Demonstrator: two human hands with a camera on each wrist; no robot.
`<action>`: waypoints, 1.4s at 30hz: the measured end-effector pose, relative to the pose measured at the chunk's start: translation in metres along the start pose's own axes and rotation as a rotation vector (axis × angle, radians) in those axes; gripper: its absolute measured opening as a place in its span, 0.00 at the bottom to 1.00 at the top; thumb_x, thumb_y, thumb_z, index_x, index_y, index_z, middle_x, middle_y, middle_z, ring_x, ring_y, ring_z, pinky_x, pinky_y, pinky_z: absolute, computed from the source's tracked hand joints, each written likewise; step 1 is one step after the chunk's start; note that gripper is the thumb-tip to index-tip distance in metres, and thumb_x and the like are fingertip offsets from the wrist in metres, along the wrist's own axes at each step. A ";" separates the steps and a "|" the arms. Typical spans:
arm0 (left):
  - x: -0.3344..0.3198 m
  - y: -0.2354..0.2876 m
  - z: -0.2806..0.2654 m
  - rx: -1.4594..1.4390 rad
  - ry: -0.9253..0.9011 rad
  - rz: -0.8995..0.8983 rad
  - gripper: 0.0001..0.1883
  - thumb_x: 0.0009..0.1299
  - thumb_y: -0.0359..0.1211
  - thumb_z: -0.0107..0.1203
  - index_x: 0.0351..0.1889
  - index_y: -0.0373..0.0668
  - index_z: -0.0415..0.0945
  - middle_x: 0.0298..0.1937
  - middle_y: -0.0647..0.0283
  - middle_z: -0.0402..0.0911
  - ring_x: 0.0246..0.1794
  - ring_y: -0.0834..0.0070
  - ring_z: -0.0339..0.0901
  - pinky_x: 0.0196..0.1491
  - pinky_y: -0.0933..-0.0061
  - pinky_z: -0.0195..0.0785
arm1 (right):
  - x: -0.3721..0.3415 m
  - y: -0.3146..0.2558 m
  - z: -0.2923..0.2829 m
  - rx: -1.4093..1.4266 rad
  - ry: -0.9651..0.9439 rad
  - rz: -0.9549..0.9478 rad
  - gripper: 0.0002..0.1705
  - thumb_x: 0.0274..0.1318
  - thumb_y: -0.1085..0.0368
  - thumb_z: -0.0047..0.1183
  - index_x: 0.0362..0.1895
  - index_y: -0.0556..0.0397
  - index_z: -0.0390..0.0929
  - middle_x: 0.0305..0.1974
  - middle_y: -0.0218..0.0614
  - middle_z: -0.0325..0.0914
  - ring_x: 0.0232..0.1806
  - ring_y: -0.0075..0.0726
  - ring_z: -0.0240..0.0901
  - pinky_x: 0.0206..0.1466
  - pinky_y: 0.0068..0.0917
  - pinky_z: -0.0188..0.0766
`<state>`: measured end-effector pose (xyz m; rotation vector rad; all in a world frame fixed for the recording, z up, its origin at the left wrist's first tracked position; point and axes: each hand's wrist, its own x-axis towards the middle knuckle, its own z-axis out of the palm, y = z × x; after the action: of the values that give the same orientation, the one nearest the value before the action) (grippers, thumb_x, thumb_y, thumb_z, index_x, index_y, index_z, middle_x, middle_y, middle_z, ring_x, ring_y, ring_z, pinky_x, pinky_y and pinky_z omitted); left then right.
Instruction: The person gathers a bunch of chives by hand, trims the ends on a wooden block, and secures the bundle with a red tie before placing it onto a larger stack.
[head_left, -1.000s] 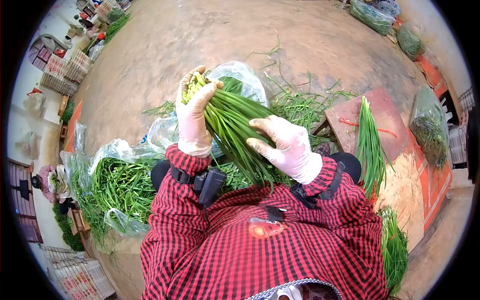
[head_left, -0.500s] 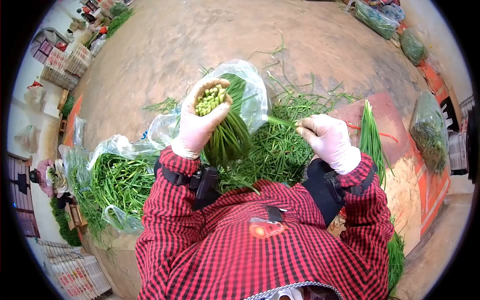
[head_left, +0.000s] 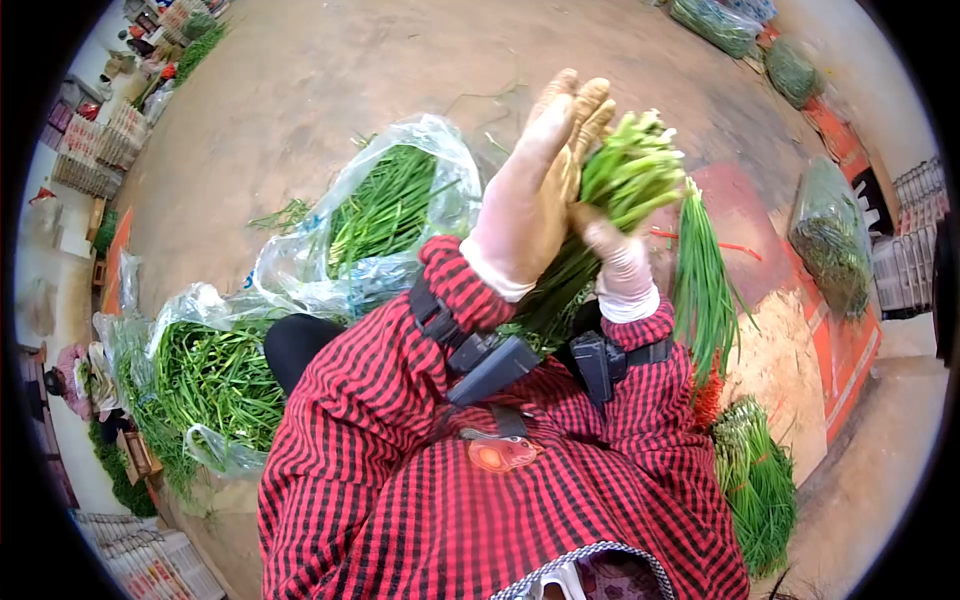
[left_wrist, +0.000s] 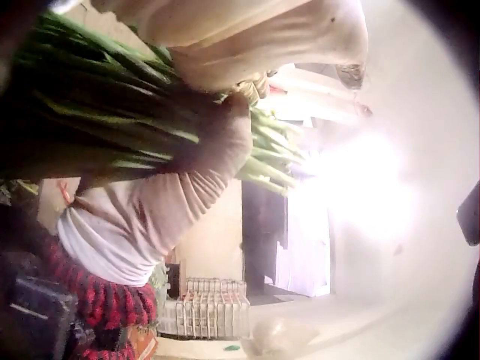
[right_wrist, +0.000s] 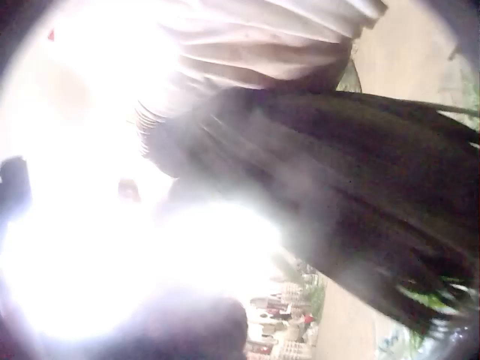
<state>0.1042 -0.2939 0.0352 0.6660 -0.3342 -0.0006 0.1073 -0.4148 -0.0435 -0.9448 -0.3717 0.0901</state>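
A bunch of chives (head_left: 632, 168), its pale stem ends up, is held over the lap in the head view. My gloved right hand (head_left: 622, 262) grips it, the thumb crossing the stems. The left hand (head_left: 540, 190), also gloved, stands flat with straight fingers along the bunch's left side. From the left wrist, the right hand (left_wrist: 180, 187) shows curled round the chives (left_wrist: 97, 105), with the left hand (left_wrist: 277, 37) extended above. Glare washes out much of the right wrist view, where the leaves (right_wrist: 337, 180) trail dark to the right.
A plastic bag of chives (head_left: 385, 205) lies open ahead, and another heap (head_left: 220, 375) fills plastic at left. On my right, a bunch (head_left: 704, 270) lies across a reddish board (head_left: 735, 215) with a red tie (head_left: 750, 250). A tied bundle (head_left: 755, 485) rests beside me.
The chives have passed from the left hand to the right and moved rightward. The left hand has straightened beside them. The thin strand earlier at the right hand no longer shows there.
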 end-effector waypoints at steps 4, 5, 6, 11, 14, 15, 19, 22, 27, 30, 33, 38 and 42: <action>0.012 -0.019 -0.017 0.116 0.092 -0.157 0.35 0.77 0.51 0.51 0.71 0.34 0.59 0.68 0.48 0.68 0.70 0.58 0.66 0.71 0.58 0.59 | 0.000 -0.045 -0.050 0.204 0.148 -0.068 0.36 0.57 0.65 0.57 0.71 0.49 0.62 0.51 0.45 0.76 0.51 0.41 0.75 0.57 0.41 0.76; 0.014 -0.013 -0.034 0.164 0.106 -0.177 0.29 0.77 0.48 0.51 0.67 0.37 0.67 0.64 0.50 0.74 0.66 0.59 0.72 0.67 0.58 0.64 | -0.001 -0.057 -0.075 0.238 0.162 -0.114 0.37 0.57 0.63 0.56 0.71 0.49 0.61 0.50 0.46 0.76 0.50 0.43 0.75 0.55 0.42 0.77; 0.015 -0.002 -0.049 0.208 0.181 -0.220 0.28 0.76 0.48 0.53 0.65 0.38 0.69 0.60 0.51 0.78 0.61 0.61 0.76 0.63 0.59 0.69 | -0.006 -0.073 -0.099 0.175 0.211 -0.165 0.38 0.57 0.59 0.56 0.71 0.51 0.60 0.49 0.45 0.76 0.49 0.43 0.75 0.57 0.44 0.77; -0.016 0.015 -0.144 0.123 0.506 -0.221 0.23 0.75 0.42 0.53 0.63 0.39 0.71 0.54 0.58 0.78 0.55 0.68 0.75 0.60 0.65 0.67 | -0.049 -0.120 -0.206 0.227 0.400 -0.319 0.38 0.61 0.54 0.53 0.71 0.57 0.60 0.52 0.43 0.75 0.55 0.41 0.73 0.60 0.44 0.75; -0.021 -0.002 -0.158 0.176 0.502 -0.333 0.23 0.75 0.41 0.53 0.64 0.40 0.71 0.53 0.62 0.80 0.53 0.71 0.77 0.58 0.67 0.70 | -0.067 -0.138 -0.228 0.269 0.457 -0.372 0.36 0.63 0.53 0.52 0.70 0.56 0.61 0.51 0.41 0.75 0.55 0.40 0.73 0.60 0.44 0.75; -0.021 -0.008 -0.159 0.183 0.468 -0.360 0.22 0.76 0.40 0.53 0.64 0.40 0.71 0.54 0.63 0.81 0.52 0.72 0.78 0.57 0.68 0.71 | -0.073 -0.143 -0.234 0.282 0.473 -0.386 0.36 0.63 0.52 0.52 0.70 0.57 0.61 0.51 0.41 0.75 0.54 0.39 0.73 0.60 0.44 0.75; -0.007 -0.038 -0.138 0.242 0.366 -0.435 0.21 0.75 0.38 0.53 0.63 0.38 0.71 0.49 0.61 0.83 0.47 0.73 0.80 0.52 0.70 0.74 | -0.093 -0.196 -0.264 0.118 0.470 -0.341 0.41 0.64 0.48 0.52 0.72 0.58 0.58 0.51 0.38 0.77 0.54 0.38 0.73 0.62 0.43 0.72; 0.000 -0.060 -0.126 0.346 0.322 -0.496 0.21 0.73 0.36 0.56 0.62 0.38 0.72 0.48 0.61 0.83 0.44 0.74 0.81 0.51 0.70 0.75 | -0.101 -0.232 -0.274 0.017 0.410 -0.394 0.44 0.63 0.48 0.52 0.75 0.58 0.52 0.50 0.38 0.72 0.50 0.36 0.70 0.58 0.40 0.71; 0.009 -0.097 -0.080 0.636 0.162 -0.738 0.24 0.69 0.37 0.60 0.61 0.37 0.73 0.49 0.62 0.84 0.45 0.78 0.80 0.51 0.76 0.72 | -0.107 -0.241 -0.254 0.147 0.260 -0.462 0.33 0.58 0.52 0.56 0.62 0.55 0.62 0.44 0.35 0.64 0.47 0.34 0.63 0.54 0.33 0.68; 0.003 -0.115 -0.070 0.647 -0.051 -0.788 0.27 0.68 0.34 0.59 0.65 0.36 0.71 0.55 0.62 0.82 0.50 0.77 0.78 0.54 0.75 0.70 | -0.105 -0.235 -0.249 0.162 0.232 -0.455 0.31 0.56 0.52 0.58 0.55 0.56 0.61 0.43 0.36 0.62 0.47 0.34 0.63 0.56 0.34 0.65; -0.005 -0.125 -0.057 0.588 -0.131 -0.777 0.28 0.70 0.31 0.61 0.67 0.36 0.69 0.53 0.63 0.82 0.47 0.79 0.78 0.53 0.75 0.71 | -0.103 -0.224 -0.254 0.195 0.166 -0.487 0.35 0.57 0.52 0.57 0.59 0.58 0.58 0.45 0.37 0.61 0.49 0.35 0.61 0.59 0.37 0.61; -0.019 -0.110 -0.052 0.616 -0.157 -0.856 0.13 0.74 0.29 0.58 0.55 0.36 0.79 0.38 0.68 0.83 0.37 0.84 0.78 0.43 0.79 0.74 | -0.102 -0.215 -0.236 0.255 0.018 -0.523 0.33 0.56 0.51 0.59 0.55 0.56 0.58 0.45 0.35 0.59 0.48 0.32 0.59 0.59 0.35 0.58; -0.034 -0.090 -0.043 1.064 -0.230 -0.584 0.08 0.74 0.28 0.56 0.47 0.37 0.82 0.33 0.67 0.82 0.33 0.83 0.77 0.39 0.79 0.73 | -0.101 -0.216 -0.222 0.208 -0.124 -0.520 0.37 0.55 0.51 0.60 0.62 0.54 0.57 0.45 0.34 0.59 0.46 0.31 0.59 0.55 0.32 0.58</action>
<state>0.0946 -0.3352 -0.0609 1.8104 -0.3384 -0.4881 0.0723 -0.7373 -0.0143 -0.6155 -0.6980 -0.2844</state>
